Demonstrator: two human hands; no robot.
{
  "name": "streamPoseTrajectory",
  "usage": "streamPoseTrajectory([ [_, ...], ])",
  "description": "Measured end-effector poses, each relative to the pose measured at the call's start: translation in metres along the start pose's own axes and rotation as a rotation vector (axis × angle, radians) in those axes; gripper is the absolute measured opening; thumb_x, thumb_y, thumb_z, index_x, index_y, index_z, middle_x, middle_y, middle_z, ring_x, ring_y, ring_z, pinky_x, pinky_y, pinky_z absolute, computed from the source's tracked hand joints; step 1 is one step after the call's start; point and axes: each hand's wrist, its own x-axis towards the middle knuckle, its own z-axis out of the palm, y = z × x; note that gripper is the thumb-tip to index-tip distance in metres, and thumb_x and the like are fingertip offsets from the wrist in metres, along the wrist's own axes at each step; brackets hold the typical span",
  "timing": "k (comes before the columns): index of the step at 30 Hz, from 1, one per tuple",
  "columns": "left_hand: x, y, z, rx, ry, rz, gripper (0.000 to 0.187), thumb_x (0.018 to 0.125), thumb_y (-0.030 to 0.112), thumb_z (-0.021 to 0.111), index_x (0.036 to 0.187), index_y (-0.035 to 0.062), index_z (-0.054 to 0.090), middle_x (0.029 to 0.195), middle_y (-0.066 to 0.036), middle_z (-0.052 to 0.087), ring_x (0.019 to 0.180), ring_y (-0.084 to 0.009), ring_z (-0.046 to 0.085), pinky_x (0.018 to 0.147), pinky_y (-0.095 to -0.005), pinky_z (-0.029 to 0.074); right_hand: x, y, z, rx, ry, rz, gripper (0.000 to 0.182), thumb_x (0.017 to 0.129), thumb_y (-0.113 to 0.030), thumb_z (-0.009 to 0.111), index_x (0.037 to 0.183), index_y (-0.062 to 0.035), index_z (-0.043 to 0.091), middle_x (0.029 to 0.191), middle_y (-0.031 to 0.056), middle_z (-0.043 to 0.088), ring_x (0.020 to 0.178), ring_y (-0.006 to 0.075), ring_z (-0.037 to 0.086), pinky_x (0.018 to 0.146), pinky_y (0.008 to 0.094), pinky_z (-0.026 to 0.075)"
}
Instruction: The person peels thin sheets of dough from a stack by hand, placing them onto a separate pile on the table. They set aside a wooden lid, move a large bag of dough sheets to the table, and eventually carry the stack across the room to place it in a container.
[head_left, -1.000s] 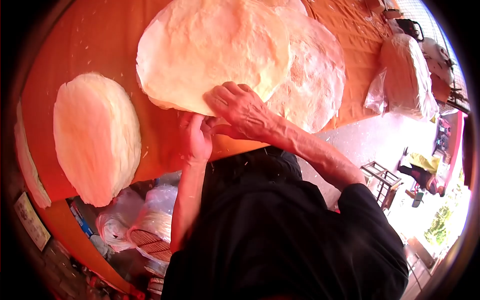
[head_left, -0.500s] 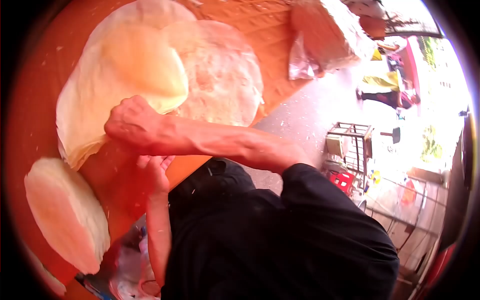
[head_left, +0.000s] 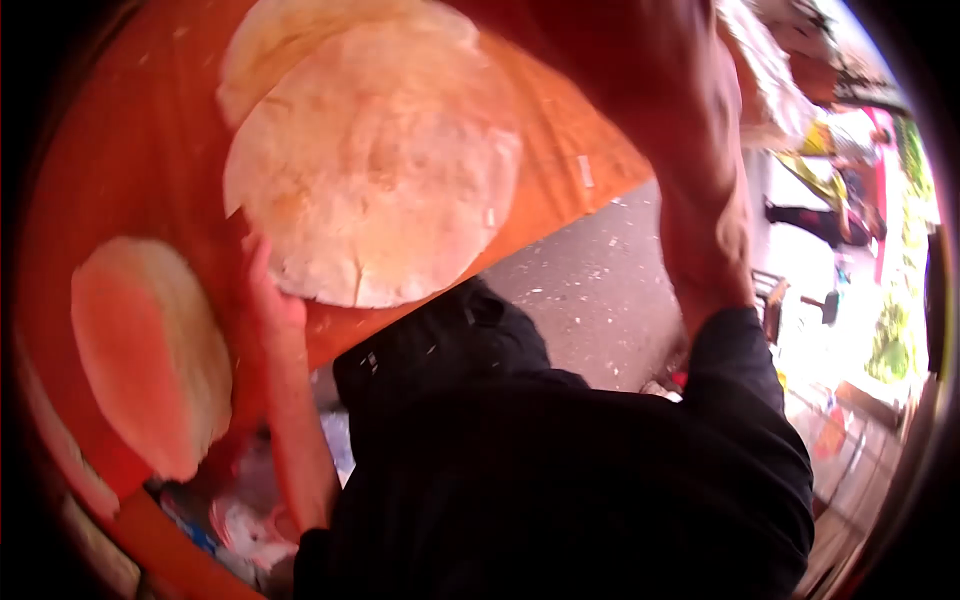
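A large, thin round flatbread (head_left: 375,170) lies on the orange-covered table (head_left: 130,190), overlapping another sheet (head_left: 255,70) behind it. My left hand (head_left: 272,290) is at the bread's near left edge, fingers stretched out and seeming to touch the rim. My right arm reaches up across the view, and my right hand (head_left: 590,50) is a dark, blurred shape close to the camera at the top; its fingers are hidden. A folded oval flatbread (head_left: 150,355) rests apart, left of my left hand.
Another pale piece (head_left: 65,440) lies at the far left edge. A plastic-wrapped bundle (head_left: 765,85) stands at upper right. Bags (head_left: 250,530) sit below the table, scraps dot the floor (head_left: 600,270), and people (head_left: 835,215) are in the background.
My right hand has left the folded sheets and risen toward the camera. The round flatbread now shows whole, uncovered by the folded sheets. My left hand has moved to its edge. The view has shifted.
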Motion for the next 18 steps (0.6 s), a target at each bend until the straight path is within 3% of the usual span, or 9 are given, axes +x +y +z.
streamPoseTrajectory([
  [3, -0.022, 0.004, -0.005, -0.180, -0.042, -0.051, 0.041, 0.095, 0.022, 0.053, 0.134, 0.0088, 0.048, 0.132, -0.006, 0.053, 0.122, -0.0245, 0.050, 0.103, -0.0398, 0.040, -0.056, -0.028, 0.048, 0.105, -0.129, 0.007, 0.008, 0.065, -0.008, 0.064, 0.073, -0.0076, 0.062, 0.061, 0.0115, 0.058, 0.053, 0.0302, 0.057, 0.046, 0.0422, 0.041],
  [6, -0.052, -0.002, -0.001, -0.317, -0.132, -0.277, 0.040, 0.100, 0.032, 0.046, 0.133, 0.0109, 0.048, 0.131, -0.005, 0.056, 0.120, -0.0215, 0.053, 0.100, -0.0391, 0.043, -0.141, -0.041, 0.113, 0.221, -0.508, 0.178, 0.005, 0.066, -0.004, 0.057, 0.070, -0.0052, 0.059, 0.058, 0.0140, 0.056, 0.056, 0.0341, 0.059, 0.049, 0.0450, 0.044],
  [7, -0.056, -0.011, -0.005, -0.308, -0.169, -0.300, 0.043, 0.100, 0.034, 0.044, 0.135, 0.0101, 0.046, 0.133, -0.006, 0.055, 0.120, -0.0222, 0.053, 0.101, -0.0401, 0.043, -0.160, -0.041, 0.124, 0.212, -0.608, 0.146, 0.007, 0.065, -0.005, 0.057, 0.071, -0.0050, 0.060, 0.058, 0.0164, 0.057, 0.057, 0.0346, 0.060, 0.050, 0.0458, 0.045],
  [8, -0.060, -0.015, -0.003, -0.299, -0.209, -0.325, 0.045, 0.101, 0.036, 0.042, 0.137, 0.0092, 0.044, 0.134, -0.006, 0.054, 0.121, -0.0228, 0.053, 0.101, -0.0411, 0.043, -0.161, -0.051, 0.121, 0.146, -0.704, 0.208, 0.009, 0.064, -0.005, 0.056, 0.072, -0.0082, 0.058, 0.067, 0.0128, 0.061, 0.064, 0.0340, 0.062, 0.056, 0.0449, 0.049],
  [12, -0.073, -0.027, 0.003, -0.200, -0.236, -0.284, 0.056, 0.100, 0.047, 0.039, 0.140, 0.0072, 0.039, 0.136, -0.009, 0.052, 0.122, -0.0263, 0.052, 0.100, -0.0444, 0.044, -0.129, -0.080, 0.090, 0.170, -0.491, 0.121, 0.007, 0.065, -0.007, 0.058, 0.072, -0.0060, 0.060, 0.066, 0.0142, 0.062, 0.062, 0.0326, 0.064, 0.052, 0.0426, 0.048],
  [14, -0.071, -0.030, 0.002, -0.198, -0.323, -0.271, 0.059, 0.099, 0.049, 0.039, 0.140, 0.0071, 0.039, 0.136, -0.010, 0.052, 0.122, -0.0261, 0.053, 0.100, -0.0444, 0.044, -0.137, -0.103, 0.110, 0.190, -0.516, 0.118, 0.007, 0.063, -0.007, 0.062, 0.070, -0.0064, 0.060, 0.065, 0.0143, 0.062, 0.059, 0.0313, 0.064, 0.050, 0.0396, 0.049],
  [16, -0.076, -0.030, -0.002, -0.200, -0.376, -0.284, 0.061, 0.098, 0.051, 0.040, 0.141, 0.0070, 0.038, 0.136, -0.010, 0.052, 0.122, -0.0260, 0.052, 0.100, -0.0446, 0.044, -0.146, -0.119, 0.138, 0.226, -0.673, 0.132, 0.005, 0.063, -0.008, 0.063, 0.067, -0.0067, 0.061, 0.065, 0.0148, 0.063, 0.058, 0.0301, 0.064, 0.049, 0.0372, 0.048],
  [18, -0.078, -0.025, -0.005, -0.210, -0.401, -0.306, 0.063, 0.097, 0.052, 0.040, 0.140, 0.0067, 0.038, 0.137, -0.010, 0.051, 0.122, -0.0262, 0.052, 0.100, -0.0449, 0.044, -0.143, -0.127, 0.144, 0.257, -0.671, 0.153, 0.006, 0.068, -0.011, 0.062, 0.071, -0.0057, 0.060, 0.069, 0.0151, 0.063, 0.062, 0.0324, 0.064, 0.052, 0.0408, 0.048],
])
